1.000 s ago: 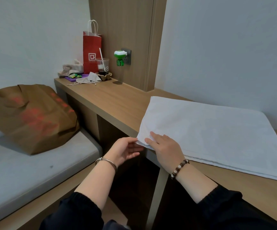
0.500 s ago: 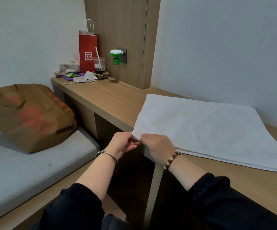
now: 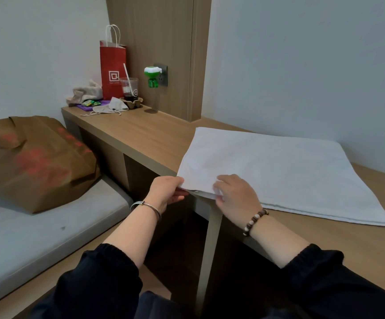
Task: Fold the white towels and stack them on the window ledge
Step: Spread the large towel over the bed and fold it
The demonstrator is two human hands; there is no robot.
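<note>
The left hand (image 3: 167, 192) is seen pinching the near left corner of a white towel (image 3: 279, 171), where that corner overhangs the edge of the table (image 3: 154, 134). Just beside it, the right hand (image 3: 235, 199) is curled over the same near edge, with the layers gripped between fingers and thumb. The corner is probably held this way so that the layers can be lined up or lifted for another fold.

The towel is laid flat on the wooden table and appears already doubled, as stacked edges are shown along its near side. No window is shown.

At the far end of the table, well apart, a red paper bag (image 3: 112, 70), a plastic cup (image 3: 129, 87) with a straw and some crumpled cloths (image 3: 85, 93) are gathered. None is judged close enough to hinder folding. To the left, a brown bag (image 3: 32, 162) is rested on a grey mattress (image 3: 25, 238).
</note>
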